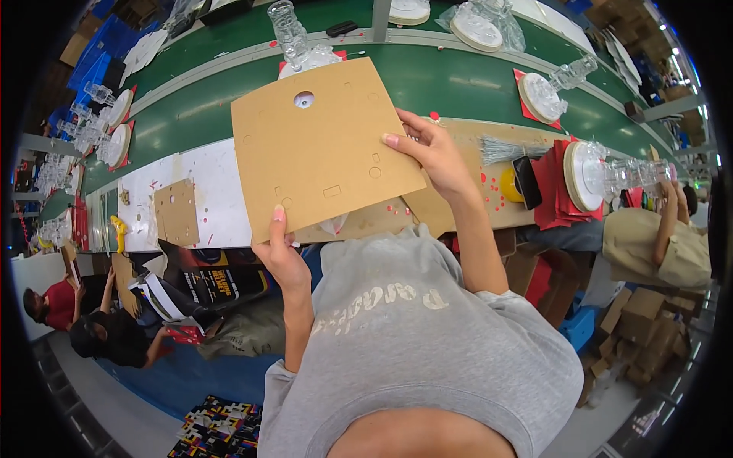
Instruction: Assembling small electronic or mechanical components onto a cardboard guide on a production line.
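Observation:
A flat brown cardboard sheet point(317, 153) is raised in front of me, tilted, above the table edge. It has one round hole near its far edge and several small cut outlines of circles and rectangles. My left hand point(286, 256) pinches its near left corner, thumb on top. At the right edge my right hand point(431, 156) grips it, thumb above and fingers beneath. Behind the sheet, partly covered by it, a clear ribbed plastic tube on a white round base point(311, 57) stands on the green conveyor point(435, 72).
A smaller cardboard piece point(176, 214) lies left on a white sheet. To the right are thin wires point(508, 149), a yellow tape roll point(510, 185), a dark phone-like object point(527, 182) and stacked red sheets point(551, 183). Co-workers point(649, 237) work at both sides.

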A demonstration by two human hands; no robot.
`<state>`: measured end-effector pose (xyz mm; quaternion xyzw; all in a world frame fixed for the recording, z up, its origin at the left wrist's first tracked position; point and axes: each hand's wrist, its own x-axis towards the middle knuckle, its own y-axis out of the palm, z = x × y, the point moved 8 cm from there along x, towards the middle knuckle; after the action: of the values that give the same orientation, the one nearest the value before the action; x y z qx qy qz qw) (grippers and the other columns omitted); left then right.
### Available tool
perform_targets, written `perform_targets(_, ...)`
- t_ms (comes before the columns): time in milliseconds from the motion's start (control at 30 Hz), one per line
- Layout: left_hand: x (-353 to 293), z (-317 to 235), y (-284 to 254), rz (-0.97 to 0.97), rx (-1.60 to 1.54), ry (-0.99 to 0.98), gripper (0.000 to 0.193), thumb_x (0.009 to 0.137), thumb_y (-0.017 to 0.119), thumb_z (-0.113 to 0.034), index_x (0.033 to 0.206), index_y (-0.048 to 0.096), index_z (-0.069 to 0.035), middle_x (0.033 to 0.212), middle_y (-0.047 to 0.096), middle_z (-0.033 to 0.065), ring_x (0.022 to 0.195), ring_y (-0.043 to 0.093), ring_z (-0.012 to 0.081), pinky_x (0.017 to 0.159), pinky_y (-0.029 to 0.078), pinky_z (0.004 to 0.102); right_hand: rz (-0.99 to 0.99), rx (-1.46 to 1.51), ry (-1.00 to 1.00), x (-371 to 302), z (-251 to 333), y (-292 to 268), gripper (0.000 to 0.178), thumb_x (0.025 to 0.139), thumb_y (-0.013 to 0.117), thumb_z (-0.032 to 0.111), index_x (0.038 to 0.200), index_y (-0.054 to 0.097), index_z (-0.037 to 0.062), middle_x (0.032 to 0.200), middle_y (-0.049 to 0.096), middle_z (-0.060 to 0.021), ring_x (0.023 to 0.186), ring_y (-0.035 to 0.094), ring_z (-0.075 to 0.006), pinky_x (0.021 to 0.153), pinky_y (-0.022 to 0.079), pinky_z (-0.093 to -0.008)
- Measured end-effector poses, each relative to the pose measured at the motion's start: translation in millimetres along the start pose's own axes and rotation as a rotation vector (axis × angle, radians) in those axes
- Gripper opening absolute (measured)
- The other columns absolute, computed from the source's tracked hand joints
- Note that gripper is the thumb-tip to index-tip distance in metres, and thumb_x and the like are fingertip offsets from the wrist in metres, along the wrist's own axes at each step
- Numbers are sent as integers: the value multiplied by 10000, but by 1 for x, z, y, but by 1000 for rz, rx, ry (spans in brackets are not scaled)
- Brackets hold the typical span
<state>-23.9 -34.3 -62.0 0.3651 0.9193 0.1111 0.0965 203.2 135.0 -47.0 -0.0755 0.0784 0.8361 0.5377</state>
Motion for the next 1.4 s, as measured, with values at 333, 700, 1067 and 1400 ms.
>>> perform_targets(333, -9, 0, -4, 81, -10, -22, 235, 997, 550, -252, 964, 644, -40, 741, 563, -17, 604, 402, 58, 543, 280, 252, -29, 11, -24, 37, 7, -10, 540, 923, 729, 126, 1412, 577, -47, 850, 588, 42, 787, 610, -47, 705, 492, -207)
perform_targets(700, 1, -2, -19, -31, 29, -90, 211, 971, 565, -237, 901, 642, -54, 727, 557, -29, 592, 408, 58, 549, 298, 243, 38, -162, 4, 40, 10, -5, 578, 889, 753, 136, 1435, 592, 37, 910, 585, 28, 797, 560, -55, 726, 485, -208)
perform_targets(1067, 4, 7, -28, 31, -84, -127, 319, 956, 566, -162, 1170, 657, 56, 1062, 676, 68, 1006, 608, 140, 871, 438, 246, 432, -1233, -769, -6, 54, 101, 663, 965, 582, 557, 1543, 466, 253, 1662, 284, -163, 1535, 270, -361, 1198, 224, -630)
perform_targets(1400, 28, -6, -41, 138, -58, -350, 320, 1002, 594, -254, 1056, 686, 48, 972, 705, 79, 907, 657, 137, 810, 487, 274, 373, -1191, -729, -20, 55, 106, 680, 938, 607, 581, 1531, 486, 269, 1664, 281, -156, 1533, 269, -356, 1191, 217, -638)
